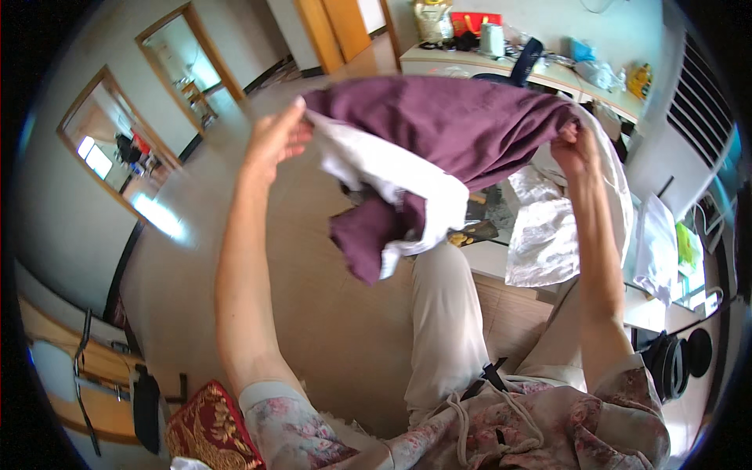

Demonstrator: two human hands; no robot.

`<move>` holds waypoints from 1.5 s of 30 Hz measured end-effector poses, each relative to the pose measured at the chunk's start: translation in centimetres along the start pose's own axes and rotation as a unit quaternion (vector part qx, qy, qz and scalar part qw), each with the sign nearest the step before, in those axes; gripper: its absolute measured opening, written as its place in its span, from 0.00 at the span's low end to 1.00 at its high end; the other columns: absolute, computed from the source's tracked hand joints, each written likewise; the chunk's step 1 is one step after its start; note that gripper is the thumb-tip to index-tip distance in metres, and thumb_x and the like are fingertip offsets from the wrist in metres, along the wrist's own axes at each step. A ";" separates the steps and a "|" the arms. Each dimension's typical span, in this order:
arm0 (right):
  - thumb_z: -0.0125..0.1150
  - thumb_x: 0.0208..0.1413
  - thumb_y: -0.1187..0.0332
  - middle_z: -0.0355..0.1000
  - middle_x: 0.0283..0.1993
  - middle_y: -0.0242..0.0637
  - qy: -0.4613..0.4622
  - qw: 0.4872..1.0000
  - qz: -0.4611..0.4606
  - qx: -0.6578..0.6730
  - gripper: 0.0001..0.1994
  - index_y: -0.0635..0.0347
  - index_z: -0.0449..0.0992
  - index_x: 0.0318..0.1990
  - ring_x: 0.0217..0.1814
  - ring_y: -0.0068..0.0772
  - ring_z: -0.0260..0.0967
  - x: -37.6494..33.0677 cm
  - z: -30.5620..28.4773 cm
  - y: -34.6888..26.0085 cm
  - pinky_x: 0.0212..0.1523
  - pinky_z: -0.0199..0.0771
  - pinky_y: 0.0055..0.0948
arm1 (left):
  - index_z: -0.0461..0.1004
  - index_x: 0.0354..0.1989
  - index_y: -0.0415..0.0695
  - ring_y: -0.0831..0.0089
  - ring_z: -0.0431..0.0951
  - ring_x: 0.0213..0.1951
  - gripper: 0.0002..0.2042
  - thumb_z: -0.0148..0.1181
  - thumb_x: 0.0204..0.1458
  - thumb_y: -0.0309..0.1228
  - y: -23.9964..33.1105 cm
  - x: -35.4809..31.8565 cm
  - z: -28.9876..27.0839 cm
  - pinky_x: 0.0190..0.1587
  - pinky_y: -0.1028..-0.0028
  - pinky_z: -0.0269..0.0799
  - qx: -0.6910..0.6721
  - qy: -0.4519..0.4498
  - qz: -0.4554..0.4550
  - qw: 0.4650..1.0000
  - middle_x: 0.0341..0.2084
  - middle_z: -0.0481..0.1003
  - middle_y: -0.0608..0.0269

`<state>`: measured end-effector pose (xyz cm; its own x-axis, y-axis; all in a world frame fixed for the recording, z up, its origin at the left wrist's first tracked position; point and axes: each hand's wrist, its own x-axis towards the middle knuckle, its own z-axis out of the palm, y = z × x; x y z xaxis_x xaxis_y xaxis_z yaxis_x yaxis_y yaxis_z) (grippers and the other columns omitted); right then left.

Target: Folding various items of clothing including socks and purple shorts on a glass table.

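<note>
Now: left hand (276, 137) & right hand (576, 149) grip closed on soft purple garment (462, 117), white lining (392, 176) drooping.

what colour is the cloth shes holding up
Dark purple with white parts, seen in the head view: the cloth is stretched between the left hand and right hand.

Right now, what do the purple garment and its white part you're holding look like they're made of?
Purple garment: looks like soft matte woven cloth, cotton-like; it drapes and creases without shine. White part: thin, limp fabric, perhaps a lining, folding loosely. Both hang between the left hand and right hand. The exact fibre cannot be told.
</note>
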<state>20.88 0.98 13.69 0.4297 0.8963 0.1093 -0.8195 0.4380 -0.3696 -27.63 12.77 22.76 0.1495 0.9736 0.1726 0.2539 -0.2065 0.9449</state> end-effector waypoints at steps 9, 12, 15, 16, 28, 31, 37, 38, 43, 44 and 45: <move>0.50 0.65 0.65 0.74 0.34 0.38 0.262 0.938 -0.096 -0.203 0.09 0.63 0.69 0.43 0.24 0.26 0.71 1.6 -11.7 3.5 0.15 0.61 0.19 | 0.76 0.39 0.40 0.73 0.78 0.27 0.09 0.62 0.54 0.31 -9.4 -15.3 20.1 0.31 0.73 0.73 0.005 -0.150 0.232 0.961 0.26 0.78 0.60; 0.52 0.65 0.63 0.75 0.36 0.37 0.189 0.947 -0.105 -0.236 0.12 0.64 0.69 0.46 0.24 0.25 0.71 0.1 -10.7 3.9 0.17 0.61 0.19 | 0.72 0.49 0.37 0.67 0.78 0.40 0.18 0.65 0.52 0.31 -9.9 -18.7 24.4 0.41 0.69 0.73 0.132 -0.145 0.293 0.936 0.38 0.77 0.55; 0.52 0.64 0.63 0.75 0.35 0.36 0.204 0.944 -0.097 -0.241 0.12 0.63 0.69 0.46 0.24 0.24 0.69 -0.7 -10.2 3.7 0.16 0.61 0.18 | 0.64 0.56 0.33 0.51 0.71 0.51 0.29 0.67 0.49 0.36 -10.0 -17.8 27.8 0.53 0.57 0.67 0.192 -0.049 0.339 0.920 0.49 0.71 0.43; 0.52 0.64 0.63 0.75 0.35 0.36 0.200 0.945 -0.093 -0.244 0.12 0.63 0.69 0.46 0.24 0.24 0.69 -0.9 -10.4 3.5 0.16 0.61 0.18 | 0.59 0.60 0.30 0.44 0.65 0.57 0.36 0.68 0.47 0.39 -10.1 -16.8 28.7 0.58 0.52 0.62 0.191 0.000 0.303 0.934 0.54 0.66 0.38; 0.51 0.65 0.58 0.63 0.21 0.26 0.021 0.996 0.023 -0.083 0.13 0.53 0.70 0.29 0.18 0.18 0.55 -3.7 -15.2 0.8 0.17 0.53 0.17 | 0.61 0.55 0.34 0.49 0.61 0.57 0.38 0.73 0.35 0.37 -13.0 -6.1 28.7 0.56 0.52 0.64 0.358 0.176 0.071 0.914 0.54 0.62 0.45; 0.49 0.64 0.62 0.63 0.20 0.25 -0.004 0.999 0.041 -0.033 0.11 0.53 0.69 0.29 0.17 0.17 0.53 -3.6 -15.1 0.4 0.17 0.53 0.17 | 0.69 0.44 0.31 0.45 0.67 0.52 0.23 0.63 0.36 0.26 -15.1 -4.4 25.6 0.55 0.51 0.64 0.254 0.211 0.161 0.930 0.46 0.69 0.42; 0.45 0.62 0.70 0.61 0.21 0.26 0.034 0.994 0.067 0.082 0.09 0.55 0.67 0.27 0.18 0.15 0.52 -2.7 -13.4 -0.5 0.15 0.51 0.14 | 0.75 0.43 0.34 0.56 0.77 0.47 0.17 0.64 0.44 0.28 -17.3 -2.3 14.7 0.45 0.58 0.73 0.065 0.273 0.050 0.959 0.47 0.75 0.46; 0.45 0.61 0.72 0.61 0.21 0.27 0.027 0.990 0.080 0.111 0.09 0.58 0.67 0.27 0.19 0.15 0.53 -2.6 -13.0 -0.6 0.14 0.50 0.13 | 0.74 0.46 0.35 0.58 0.76 0.49 0.17 0.63 0.49 0.29 -17.0 -1.7 13.3 0.45 0.58 0.74 -0.059 0.247 -0.039 0.967 0.50 0.73 0.47; 0.45 0.61 0.74 0.63 0.24 0.30 -0.060 0.980 0.110 0.154 0.08 0.63 0.67 0.29 0.21 0.17 0.55 -1.2 -10.7 -1.3 0.14 0.52 0.14 | 0.69 0.54 0.37 0.57 0.75 0.53 0.19 0.57 0.59 0.37 -14.6 -1.9 10.3 0.51 0.54 0.74 -0.374 0.165 -0.249 0.878 0.54 0.71 0.51; 0.45 0.61 0.74 0.64 0.24 0.30 -0.059 0.981 0.102 0.151 0.08 0.62 0.67 0.29 0.21 0.17 0.56 -0.9 -10.4 -1.6 0.15 0.52 0.14 | 0.67 0.57 0.38 0.58 0.74 0.54 0.21 0.54 0.60 0.39 -13.8 -2.1 9.9 0.54 0.55 0.73 -0.408 0.105 -0.197 0.885 0.55 0.71 0.52; 0.45 0.61 0.74 0.64 0.24 0.30 -0.059 0.981 0.093 0.162 0.08 0.62 0.67 0.29 0.22 0.18 0.57 -0.6 -10.0 -2.0 0.15 0.53 0.14 | 0.65 0.59 0.39 0.58 0.73 0.55 0.22 0.52 0.62 0.41 -13.0 -2.5 9.5 0.57 0.56 0.71 -0.435 0.048 -0.139 0.888 0.56 0.70 0.53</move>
<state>26.05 -1.15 5.10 0.2309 0.9561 0.1806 -0.9650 0.2488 -0.0832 -22.18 12.13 7.45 0.1031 0.9877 -0.1173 -0.5724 0.1554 0.8051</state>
